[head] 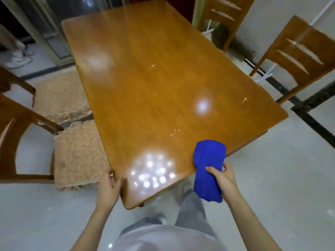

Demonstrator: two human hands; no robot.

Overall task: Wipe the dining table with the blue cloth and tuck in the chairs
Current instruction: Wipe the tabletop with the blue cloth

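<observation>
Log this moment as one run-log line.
left hand: touches near edge of glossy wooden dining table | right hand: holds crumpled blue cloth there | slat-back wooden chair, right: not tucked in

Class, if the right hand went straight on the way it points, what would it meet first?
Probably the dining table: the right hand points forward across its near edge, with the blue cloth leading and overlapping the tabletop. Its height above the wood is unclear.

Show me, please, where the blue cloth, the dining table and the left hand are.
blue cloth (208, 158): head view, on its upper half, above the thumb.
dining table (154, 78): head view, on the bare wooden top, near the middle.
left hand (108, 185): head view, on the middle of the hand.
</observation>
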